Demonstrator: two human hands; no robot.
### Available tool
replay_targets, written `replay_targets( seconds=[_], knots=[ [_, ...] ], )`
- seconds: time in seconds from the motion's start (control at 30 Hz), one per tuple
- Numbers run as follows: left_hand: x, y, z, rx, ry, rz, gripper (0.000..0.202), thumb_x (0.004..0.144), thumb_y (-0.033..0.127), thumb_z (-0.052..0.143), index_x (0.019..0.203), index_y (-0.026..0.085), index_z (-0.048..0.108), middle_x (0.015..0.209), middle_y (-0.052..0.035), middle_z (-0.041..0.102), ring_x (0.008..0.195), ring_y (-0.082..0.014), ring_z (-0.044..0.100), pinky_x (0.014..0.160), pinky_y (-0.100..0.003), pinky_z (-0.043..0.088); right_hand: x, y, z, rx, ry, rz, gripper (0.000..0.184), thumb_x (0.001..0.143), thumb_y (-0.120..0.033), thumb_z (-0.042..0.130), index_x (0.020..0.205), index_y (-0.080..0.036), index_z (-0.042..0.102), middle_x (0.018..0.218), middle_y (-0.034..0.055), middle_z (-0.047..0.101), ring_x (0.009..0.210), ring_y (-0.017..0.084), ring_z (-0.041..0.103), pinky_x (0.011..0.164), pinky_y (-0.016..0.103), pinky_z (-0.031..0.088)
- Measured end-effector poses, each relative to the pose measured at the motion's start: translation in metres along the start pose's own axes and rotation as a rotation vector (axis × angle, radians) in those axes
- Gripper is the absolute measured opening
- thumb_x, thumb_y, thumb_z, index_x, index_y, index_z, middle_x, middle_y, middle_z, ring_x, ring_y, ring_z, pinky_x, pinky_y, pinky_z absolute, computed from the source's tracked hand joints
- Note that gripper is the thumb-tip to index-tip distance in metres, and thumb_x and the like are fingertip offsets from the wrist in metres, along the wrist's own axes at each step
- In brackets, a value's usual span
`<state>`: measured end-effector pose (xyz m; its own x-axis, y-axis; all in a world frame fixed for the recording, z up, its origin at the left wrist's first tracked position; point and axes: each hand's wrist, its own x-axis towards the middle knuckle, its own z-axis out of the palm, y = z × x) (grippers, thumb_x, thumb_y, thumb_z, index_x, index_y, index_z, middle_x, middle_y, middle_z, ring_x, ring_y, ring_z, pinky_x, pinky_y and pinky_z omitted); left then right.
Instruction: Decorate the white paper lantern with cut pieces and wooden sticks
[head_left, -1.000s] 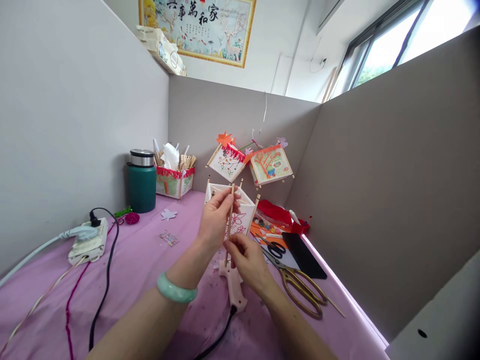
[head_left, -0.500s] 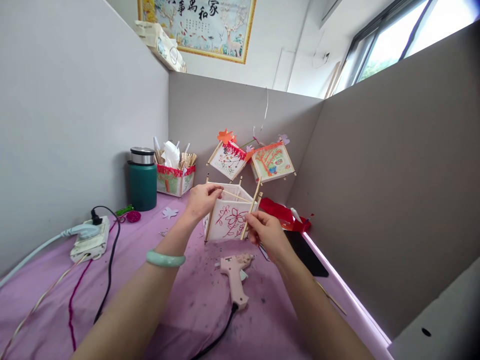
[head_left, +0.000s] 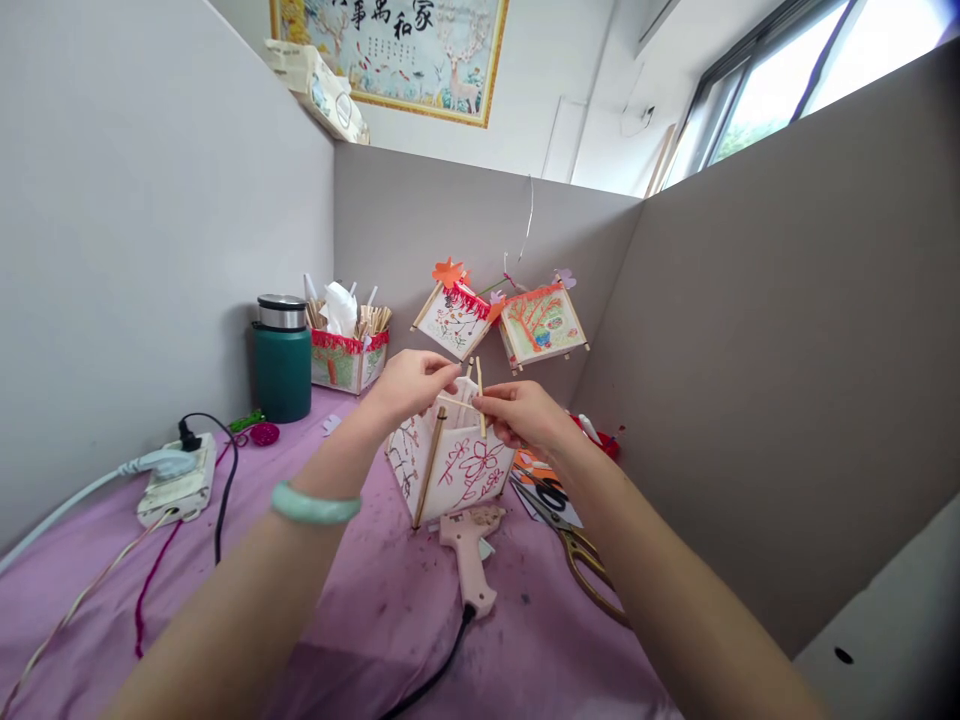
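A paper lantern point(head_left: 466, 475) with wooden corner posts and red and dark drawn branches and flowers stands on the purple cloth, one post towards me. Over its top edge, my right hand point(head_left: 525, 412) pinches a short wooden stick point(head_left: 481, 395) held nearly upright. My left hand point(head_left: 416, 385) is closed with thumb and fingertips together above the near corner; whatever it pinches is hidden. Between the two hands a thin pale stick point(head_left: 457, 403) crosses the lantern's top; I cannot tell which hand touches it. A pink glue gun point(head_left: 469, 560) lies right in front of the lantern.
Brass-handled scissors point(head_left: 589, 570) lie beside my right forearm, near coloured paper scraps point(head_left: 534, 462). At left are a power strip point(head_left: 178, 480) with cords, a green flask point(head_left: 282, 360) and a decorated box point(head_left: 349, 360) of sticks. Two finished-looking lanterns point(head_left: 544, 325) hang behind. Grey partitions enclose the table.
The lantern has turned so a corner post faces me, and sits nearer the glue gun. My right hand has risen with its stick to the lantern's top. The scissors now show.
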<state>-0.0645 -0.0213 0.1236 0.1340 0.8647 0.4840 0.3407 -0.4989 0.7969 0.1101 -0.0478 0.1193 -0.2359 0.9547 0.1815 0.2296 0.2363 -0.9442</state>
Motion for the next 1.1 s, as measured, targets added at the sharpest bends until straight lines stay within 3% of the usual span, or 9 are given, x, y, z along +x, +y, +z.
replay_targets(
  seconds=[0.1,0.2,0.3,0.4,0.5,0.67,0.83,1.1],
  knots=[
    [0.029,0.002,0.010,-0.140,-0.129,-0.171,0.016,0.073,0.029,0.066,0.071,0.013,0.068,0.066,-0.0097,0.069,0.032,-0.0055,0.035,0.035,-0.024,0.023,0.011,-0.005,0.008,-0.059,0.035,0.011,0.015,0.074,-0.020,0.063,0.061,-0.017,0.057,0.044,-0.0043,0.051,0.031,0.004,0.037,0.030,0.018,0.021],
    [0.048,0.003,0.017,-0.197,-0.218,-0.292,0.016,0.069,0.020,0.070,0.058,0.012,0.063,0.050,-0.0059,0.060,0.032,-0.0037,0.029,0.037,-0.022,0.017,0.020,-0.006,0.017,-0.137,0.097,-0.012,0.012,0.073,-0.019,0.064,0.063,-0.017,0.056,0.043,-0.0044,0.050,0.031,0.005,0.038,0.031,0.019,0.024],
    [0.061,0.002,0.021,-0.126,-0.264,-0.358,0.016,0.068,0.012,0.069,0.055,0.012,0.059,0.041,0.0007,0.048,0.034,-0.0041,0.031,0.039,-0.022,0.019,0.026,-0.004,0.021,-0.203,0.130,-0.044,0.011,0.076,-0.024,0.063,0.070,-0.015,0.060,0.047,-0.0022,0.055,0.031,0.006,0.040,0.032,0.020,0.027],
    [0.069,-0.002,0.021,-0.033,-0.273,-0.347,0.018,0.072,0.007,0.061,0.056,0.012,0.056,0.041,0.0026,0.045,0.035,-0.0048,0.035,0.041,-0.022,0.024,0.024,0.001,0.015,-0.235,0.214,-0.119,0.022,0.079,-0.033,0.061,0.087,-0.013,0.064,0.054,-0.0006,0.059,0.033,0.007,0.043,0.034,0.020,0.031],
    [0.074,-0.006,0.022,-0.006,-0.266,-0.308,0.021,0.075,0.006,0.057,0.056,0.013,0.053,0.041,0.0028,0.045,0.035,-0.0050,0.037,0.041,-0.021,0.028,0.007,0.016,0.007,-0.166,0.367,-0.251,0.032,0.081,-0.035,0.058,0.104,-0.015,0.061,0.058,-0.0025,0.059,0.035,0.007,0.045,0.038,0.021,0.035],
    [0.071,-0.009,0.026,-0.007,-0.271,-0.399,0.009,0.079,0.006,0.056,0.072,0.010,0.060,0.047,0.0012,0.052,0.038,-0.0062,0.042,0.044,-0.021,0.032,-0.031,0.060,0.005,-0.044,0.386,-0.402,0.025,0.086,-0.036,0.054,0.100,-0.018,0.062,0.056,-0.0056,0.050,0.041,0.007,0.042,0.041,0.020,0.033],
    [0.070,-0.014,0.027,0.043,-0.332,-0.421,0.004,0.078,0.007,0.058,0.076,0.009,0.062,0.050,0.0007,0.054,0.040,-0.0064,0.044,0.046,-0.022,0.034,-0.047,0.099,0.007,-0.050,0.438,-0.457,0.022,0.088,-0.032,0.052,0.098,-0.018,0.064,0.055,-0.0051,0.047,0.044,0.007,0.042,0.043,0.020,0.034],
    [0.076,-0.020,0.023,0.082,-0.336,-0.441,0.003,0.078,0.008,0.059,0.079,0.009,0.062,0.051,0.0001,0.055,0.039,-0.0062,0.042,0.043,-0.022,0.030,-0.049,0.110,0.006,-0.141,0.437,-0.490,0.021,0.087,-0.030,0.052,0.097,-0.018,0.066,0.057,-0.0029,0.052,0.047,0.009,0.044,0.046,0.021,0.036]
  ],
)
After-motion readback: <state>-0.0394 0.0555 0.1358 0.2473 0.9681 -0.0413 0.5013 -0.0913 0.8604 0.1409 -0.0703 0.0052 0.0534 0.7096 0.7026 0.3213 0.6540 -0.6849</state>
